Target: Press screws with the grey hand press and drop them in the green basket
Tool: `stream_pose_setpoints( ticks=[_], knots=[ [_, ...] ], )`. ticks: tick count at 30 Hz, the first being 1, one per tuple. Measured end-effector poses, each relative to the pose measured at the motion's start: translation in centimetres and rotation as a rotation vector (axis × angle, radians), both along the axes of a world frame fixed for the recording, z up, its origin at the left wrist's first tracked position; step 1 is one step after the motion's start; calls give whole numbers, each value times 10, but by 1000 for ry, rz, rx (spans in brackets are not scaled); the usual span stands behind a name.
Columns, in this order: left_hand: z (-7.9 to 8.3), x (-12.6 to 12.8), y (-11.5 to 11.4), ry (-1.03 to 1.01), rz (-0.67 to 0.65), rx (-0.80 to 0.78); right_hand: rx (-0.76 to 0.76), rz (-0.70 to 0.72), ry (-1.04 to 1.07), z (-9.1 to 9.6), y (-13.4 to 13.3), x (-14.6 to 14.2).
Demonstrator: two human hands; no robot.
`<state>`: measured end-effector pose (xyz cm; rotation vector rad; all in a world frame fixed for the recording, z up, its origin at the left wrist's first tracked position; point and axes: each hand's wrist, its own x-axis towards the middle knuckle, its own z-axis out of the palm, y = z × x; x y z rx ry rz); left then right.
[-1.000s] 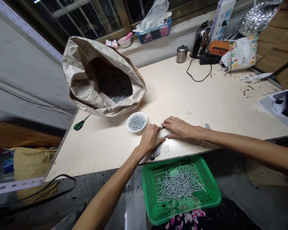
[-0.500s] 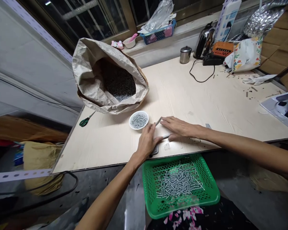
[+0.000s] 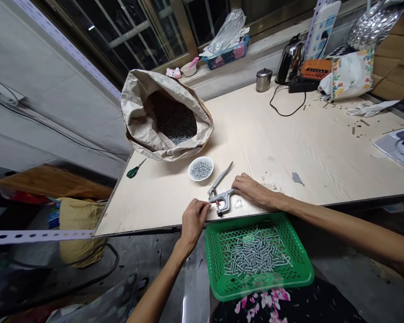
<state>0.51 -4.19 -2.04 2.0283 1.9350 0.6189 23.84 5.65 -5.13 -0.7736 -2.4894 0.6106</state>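
Grey snap-fastener pliers (image 3: 226, 196) lie on the table near its front edge, handles spread apart, with a spring and a small red part by the jaws. My right hand (image 3: 254, 191) has its fingers closed on the end of the lower handle. At the jaw side, my left hand (image 3: 193, 220) is pinched, its fingertips touching or almost touching the pliers; what it holds, if anything, I cannot make out. A white bowl (image 3: 201, 169) of small metal springs stands just beyond. Below the table edge, a green basket (image 3: 218, 289) contains many similar springs.
A large woven sack (image 3: 138, 130) with a dark mass of small metal pieces leans open at the back left. Green-handled scissors (image 3: 133, 171) lie at the left edge. A lidded metal canister (image 3: 264, 80), a kettle (image 3: 289, 60) and a cable are at the back right.
My left hand has drawn back toward the lower left, uncovering the pliers' jaws and upper handle. My right hand has shifted slightly down and right to the lower handle's end. The view has shifted a little.
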Motion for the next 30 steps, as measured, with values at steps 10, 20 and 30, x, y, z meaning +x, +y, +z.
stream_pose_setpoints(
  ticks=[10, 20, 30],
  knots=[
    [-11, 2, 13, 338, -460, 129, -49, -144, 27, -9, 5, 41],
    [38, 13, 11, 349, -478, 275, 1, -211, -5, -14, 0, 32],
    [27, -17, 138, 566, -181, 16, 95, -240, -28, -16, -1, 27]
  ],
)
